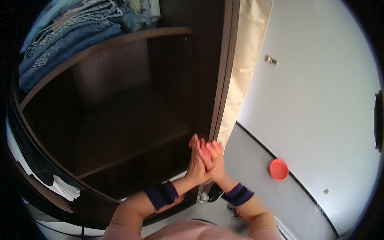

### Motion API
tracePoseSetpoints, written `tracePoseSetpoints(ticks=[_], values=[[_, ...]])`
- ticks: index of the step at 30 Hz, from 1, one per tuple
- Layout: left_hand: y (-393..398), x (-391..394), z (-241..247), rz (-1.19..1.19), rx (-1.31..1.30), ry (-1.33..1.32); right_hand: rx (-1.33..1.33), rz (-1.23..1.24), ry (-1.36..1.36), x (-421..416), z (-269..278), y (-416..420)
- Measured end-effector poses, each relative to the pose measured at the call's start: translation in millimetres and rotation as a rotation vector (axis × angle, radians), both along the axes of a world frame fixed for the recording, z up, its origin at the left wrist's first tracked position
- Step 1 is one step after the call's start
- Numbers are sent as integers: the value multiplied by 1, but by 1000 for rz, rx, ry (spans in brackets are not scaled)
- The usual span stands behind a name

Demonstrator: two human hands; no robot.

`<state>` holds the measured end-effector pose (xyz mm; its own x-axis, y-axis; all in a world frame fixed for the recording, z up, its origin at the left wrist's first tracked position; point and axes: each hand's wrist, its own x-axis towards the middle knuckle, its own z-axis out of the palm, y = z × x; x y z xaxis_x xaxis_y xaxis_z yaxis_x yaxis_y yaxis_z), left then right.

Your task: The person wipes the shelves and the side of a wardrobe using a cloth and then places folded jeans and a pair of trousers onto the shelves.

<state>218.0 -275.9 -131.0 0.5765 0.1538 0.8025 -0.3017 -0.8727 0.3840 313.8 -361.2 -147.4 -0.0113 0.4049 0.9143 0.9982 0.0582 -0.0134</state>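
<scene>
My left hand [196, 165] and my right hand [216, 162] are pressed together, palm to palm, in front of the right edge of a dark wooden wardrobe [220, 75]. Pinkish red shows between the fingers; whether this is a held thing or skin cannot be told. Purple bands wrap both forearms. Beyond my hands, a wardrobe compartment [120, 120] shows its dark floor and back. Folded blue jeans [75, 45] lie stacked on the shelf [132, 36] above it.
Black cloth [33, 159] and white cloth [64, 189] lie in a compartment at the left. Beige fabric [241, 60] hangs beside the wardrobe. A red basin [279, 169] sits on the grey floor by the pale wall [312, 90]. Dark shoes [215, 193] are near the wardrobe's base.
</scene>
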Motion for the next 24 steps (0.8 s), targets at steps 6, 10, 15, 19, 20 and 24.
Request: tracePoseSetpoints(ticks=[6,10,15,19,20,24], values=[[23,7,141,-32,136,-260,205,43,-89,-11,162,24],[31,29,175,-89,161,-334,219,53,-40,-3,187,22],[29,18,85,-21,194,-149,315,42,-15,8,84,33],[29,5,-24,-50,85,-10,347,27,66,-7,-32,40],[28,3,-51,-49,74,10,139,12,196,-12,-60,35],[18,-8,-151,-136,-68,103,-272,-81,440,-24,-186,17]])
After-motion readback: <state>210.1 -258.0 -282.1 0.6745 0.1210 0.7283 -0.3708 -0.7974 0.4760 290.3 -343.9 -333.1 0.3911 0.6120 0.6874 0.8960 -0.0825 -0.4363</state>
